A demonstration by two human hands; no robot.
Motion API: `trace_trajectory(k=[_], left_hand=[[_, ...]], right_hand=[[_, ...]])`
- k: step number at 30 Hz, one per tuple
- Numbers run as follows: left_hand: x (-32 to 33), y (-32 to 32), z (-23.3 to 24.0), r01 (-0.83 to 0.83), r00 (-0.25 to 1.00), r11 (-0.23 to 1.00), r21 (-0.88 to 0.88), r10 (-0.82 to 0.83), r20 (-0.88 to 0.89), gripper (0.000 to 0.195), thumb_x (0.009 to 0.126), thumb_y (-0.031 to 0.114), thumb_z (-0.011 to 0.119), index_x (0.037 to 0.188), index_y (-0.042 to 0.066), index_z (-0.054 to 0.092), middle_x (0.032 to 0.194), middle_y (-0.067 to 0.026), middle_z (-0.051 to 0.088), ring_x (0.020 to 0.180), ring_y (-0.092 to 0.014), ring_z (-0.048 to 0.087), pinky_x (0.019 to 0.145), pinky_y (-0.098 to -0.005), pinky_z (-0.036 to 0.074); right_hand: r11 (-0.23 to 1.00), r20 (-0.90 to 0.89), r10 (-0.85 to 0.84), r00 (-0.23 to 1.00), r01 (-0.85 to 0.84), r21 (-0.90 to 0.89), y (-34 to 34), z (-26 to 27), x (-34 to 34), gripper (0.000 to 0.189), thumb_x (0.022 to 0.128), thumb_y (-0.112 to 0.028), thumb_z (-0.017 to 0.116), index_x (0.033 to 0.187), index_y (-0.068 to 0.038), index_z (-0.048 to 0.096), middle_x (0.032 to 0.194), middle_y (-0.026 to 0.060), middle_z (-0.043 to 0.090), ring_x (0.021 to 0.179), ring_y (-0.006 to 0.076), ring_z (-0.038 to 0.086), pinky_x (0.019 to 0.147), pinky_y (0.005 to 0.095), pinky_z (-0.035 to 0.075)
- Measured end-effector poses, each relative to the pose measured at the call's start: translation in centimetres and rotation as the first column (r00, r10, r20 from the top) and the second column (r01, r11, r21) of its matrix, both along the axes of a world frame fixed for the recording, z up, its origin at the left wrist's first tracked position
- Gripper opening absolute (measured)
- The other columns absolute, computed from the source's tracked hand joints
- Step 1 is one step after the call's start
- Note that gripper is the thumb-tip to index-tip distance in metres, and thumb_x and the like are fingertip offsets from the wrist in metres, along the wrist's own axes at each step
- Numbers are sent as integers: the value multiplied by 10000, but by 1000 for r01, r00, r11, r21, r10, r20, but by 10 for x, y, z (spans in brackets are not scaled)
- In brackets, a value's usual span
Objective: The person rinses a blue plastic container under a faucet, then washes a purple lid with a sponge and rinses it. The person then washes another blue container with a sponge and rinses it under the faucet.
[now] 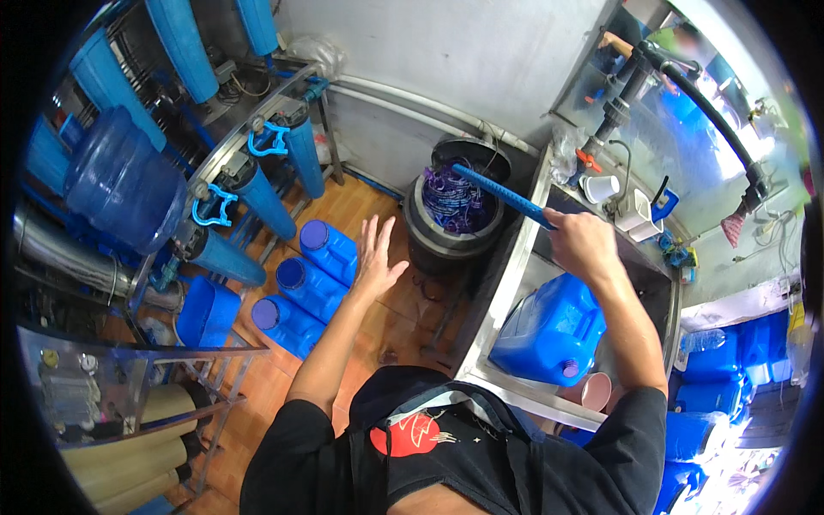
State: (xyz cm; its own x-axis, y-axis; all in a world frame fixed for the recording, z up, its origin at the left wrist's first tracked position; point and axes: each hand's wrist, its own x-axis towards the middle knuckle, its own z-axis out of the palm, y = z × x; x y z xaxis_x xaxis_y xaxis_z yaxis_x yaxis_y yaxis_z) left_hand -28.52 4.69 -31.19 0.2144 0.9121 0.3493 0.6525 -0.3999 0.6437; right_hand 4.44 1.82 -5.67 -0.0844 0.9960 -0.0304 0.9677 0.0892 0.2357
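My right hand grips one end of a long blue ridged bar, raised above the steel sink. The bar's far end overlaps the mouth of a black bin; contact cannot be told. Purple and blue plastic strips or rings fill the bin. Below my right hand, a large blue jug with a small purple cap lies in the sink. My left hand is empty, fingers apart, above the floor beside three blue jugs with wide purple caps.
Blue filter housings line a metal rack on the left, with two light blue clips on it. A clear blue water bottle stands there. Black piping and white containers border the sink. More blue jugs are stacked right.
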Motion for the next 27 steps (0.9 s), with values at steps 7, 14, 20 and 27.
trace_trajectory(k=[7, 14, 20, 27], left_hand=[[-43, 4, -54, -25, 998, 996, -83, 30, 61, 934, 756, 135, 835, 1549, 115, 343, 1592, -292, 248, 1464, -518, 239, 1203, -549, 263], [-81, -2, -84, -102, 988, 986, -131, 115, 102, 782, 785, 95, 792, 1478, 48, 432, 1554, -309, 308, 1433, -499, 308, 1197, -518, 289], [-125, -26, -110, -221, 970, 949, -224, 237, 47, 753, 791, 114, 792, 1456, 31, 449, 1544, -308, 329, 1424, -492, 329, 1185, -518, 306], [-162, -54, -137, -337, 937, 869, -361, 347, -39, 753, 787, 143, 803, 1448, 31, 459, 1556, -293, 326, 1423, -477, 346, 1171, -507, 334]], right_hand=[[993, -15, 34, 999, -36, -113, 40, -146, -53, 290, 1025, -160, 456, 1038, 12, 689, 842, 139, 748, 787, 320, 753, 673, 436, 604], [868, -151, -257, 955, 159, -470, 124, -259, -83, 283, 923, -124, 553, 1138, -103, 737, 1168, 159, 725, 1099, 336, 702, 920, 454, 572], [811, -117, -270, 956, 160, -562, 225, -327, -81, 345, 919, -157, 624, 1252, -117, 704, 1329, 150, 661, 1245, 299, 633, 1004, 432, 541], [762, -71, -315, 947, 207, -613, 265, -385, -49, 398, 861, -169, 697, 1251, -88, 701, 1335, 149, 659, 1256, 303, 625, 1030, 442, 529]])
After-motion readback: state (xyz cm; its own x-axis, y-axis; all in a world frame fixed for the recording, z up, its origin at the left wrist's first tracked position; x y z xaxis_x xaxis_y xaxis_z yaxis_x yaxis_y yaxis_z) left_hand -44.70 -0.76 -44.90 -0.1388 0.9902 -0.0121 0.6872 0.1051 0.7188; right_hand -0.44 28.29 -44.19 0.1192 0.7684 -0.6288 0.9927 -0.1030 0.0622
